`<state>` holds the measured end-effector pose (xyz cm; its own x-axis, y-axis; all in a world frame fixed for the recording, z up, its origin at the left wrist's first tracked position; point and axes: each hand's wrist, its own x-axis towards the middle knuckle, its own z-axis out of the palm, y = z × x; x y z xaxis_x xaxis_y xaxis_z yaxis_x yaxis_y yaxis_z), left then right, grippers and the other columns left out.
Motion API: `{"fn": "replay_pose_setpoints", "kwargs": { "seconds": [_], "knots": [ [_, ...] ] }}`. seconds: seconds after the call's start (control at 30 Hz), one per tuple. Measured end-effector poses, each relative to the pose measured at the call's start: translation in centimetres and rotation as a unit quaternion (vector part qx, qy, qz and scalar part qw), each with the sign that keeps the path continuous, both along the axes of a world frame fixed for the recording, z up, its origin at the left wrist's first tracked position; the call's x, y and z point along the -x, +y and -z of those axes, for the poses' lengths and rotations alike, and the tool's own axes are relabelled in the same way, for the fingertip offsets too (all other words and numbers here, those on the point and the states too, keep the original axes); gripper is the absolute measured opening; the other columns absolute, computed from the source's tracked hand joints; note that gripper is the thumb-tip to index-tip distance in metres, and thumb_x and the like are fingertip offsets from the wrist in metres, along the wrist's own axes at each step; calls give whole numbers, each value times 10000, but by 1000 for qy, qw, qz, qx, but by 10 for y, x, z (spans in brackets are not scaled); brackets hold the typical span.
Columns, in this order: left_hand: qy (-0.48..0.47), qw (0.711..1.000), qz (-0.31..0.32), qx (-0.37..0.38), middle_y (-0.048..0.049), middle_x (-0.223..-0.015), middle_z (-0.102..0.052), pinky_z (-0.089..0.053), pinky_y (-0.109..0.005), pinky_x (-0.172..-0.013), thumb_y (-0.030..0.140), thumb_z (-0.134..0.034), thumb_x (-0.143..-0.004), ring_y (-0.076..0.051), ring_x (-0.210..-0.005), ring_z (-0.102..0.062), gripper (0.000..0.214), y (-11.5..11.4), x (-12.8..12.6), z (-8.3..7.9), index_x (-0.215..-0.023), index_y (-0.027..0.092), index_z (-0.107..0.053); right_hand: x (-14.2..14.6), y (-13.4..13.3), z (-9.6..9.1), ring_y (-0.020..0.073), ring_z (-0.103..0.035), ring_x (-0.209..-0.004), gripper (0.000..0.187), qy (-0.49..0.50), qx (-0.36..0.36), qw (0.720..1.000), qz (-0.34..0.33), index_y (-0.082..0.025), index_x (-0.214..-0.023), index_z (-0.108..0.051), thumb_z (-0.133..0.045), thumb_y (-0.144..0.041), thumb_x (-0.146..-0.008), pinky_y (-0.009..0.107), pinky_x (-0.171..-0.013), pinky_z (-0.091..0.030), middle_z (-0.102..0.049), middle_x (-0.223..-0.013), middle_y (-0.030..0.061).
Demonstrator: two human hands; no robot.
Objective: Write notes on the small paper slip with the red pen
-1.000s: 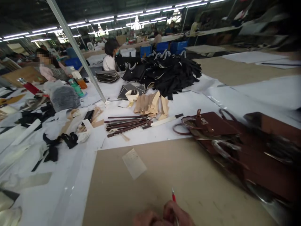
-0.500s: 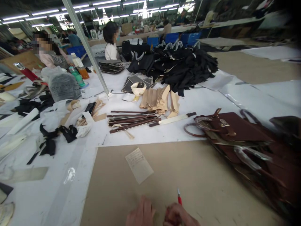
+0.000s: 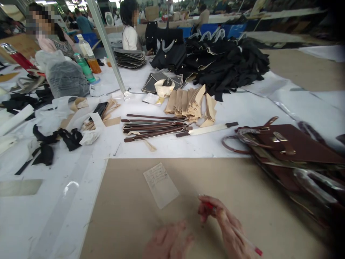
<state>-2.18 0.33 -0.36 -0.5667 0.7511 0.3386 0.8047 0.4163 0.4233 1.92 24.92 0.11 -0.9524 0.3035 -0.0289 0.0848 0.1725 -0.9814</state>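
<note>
My right hand (image 3: 223, 225) is closed on a red pen (image 3: 246, 241) and rests on the brown cardboard sheet (image 3: 129, 216), its tip pointing down near the fingers. A small handwritten paper slip (image 3: 161, 184) lies just left of and beyond that hand. My left hand (image 3: 167, 242) lies low on the cardboard at the bottom edge, fingers loosely stretched, holding nothing.
Brown leather bags (image 3: 291, 151) pile up at the right. Dark straps (image 3: 153, 127), tan leather pieces (image 3: 190, 102) and a black heap (image 3: 226, 66) lie farther back on the white table (image 3: 40, 216). Bottles (image 3: 87, 59), scraps and other people sit at the far left.
The view tipped down, so the table reads higher. My right hand moved forward and turned the pen, its red end now trailing toward the lower right. The left hand shifted slightly.
</note>
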Motion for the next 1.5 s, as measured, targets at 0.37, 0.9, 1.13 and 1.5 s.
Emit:
{"fn": "replay_pose_setpoints", "kwargs": {
  "seconds": [0.37, 0.9, 1.13, 1.5],
  "knots": [
    [167, 974, -129, 77, -64, -1344, -710, -454, -404, -1037, 290, -377, -1103, -232, -1263, -621, 379, 6, 50, 2, -1263, 113, -672, 57, -32, 13, 273, -672, -1220, 189, 174, -445, 869, -133, -212, -1085, -621, -506, -83, -1006, 498, -1027, -520, -749, -1274, 114],
    [-107, 973, -184, -92, -59, -1119, -597, -557, -266, -887, 171, -563, -1023, -167, -1024, -615, 50, -21, 66, 9, -1040, 205, -596, 33, -36, 24, 270, -576, -1309, 230, 175, -420, 879, -141, -217, -1142, -591, -612, -72, -964, 493, -1083, -433, -706, -1346, 120],
    [-43, 984, -171, 9, -60, -1086, -628, -558, -373, -797, 195, -605, -999, -248, -979, -586, 93, -14, 82, 16, -1087, 218, -620, 37, -39, 18, 244, -664, -1140, 107, 175, -441, 857, -200, -202, -1034, -599, -585, -100, -1002, 502, -1070, -403, -742, -1293, 123],
    [16, 977, -205, 62, -34, -911, -683, -560, -310, -695, 364, -384, -1100, -203, -825, -689, 248, -67, 73, 15, -1028, 216, -570, 34, -37, 12, 241, -659, -1143, 107, 168, -411, 876, -190, -202, -1015, -617, -586, -100, -1002, 498, -1072, -395, -741, -1293, 102]
  ]
}}
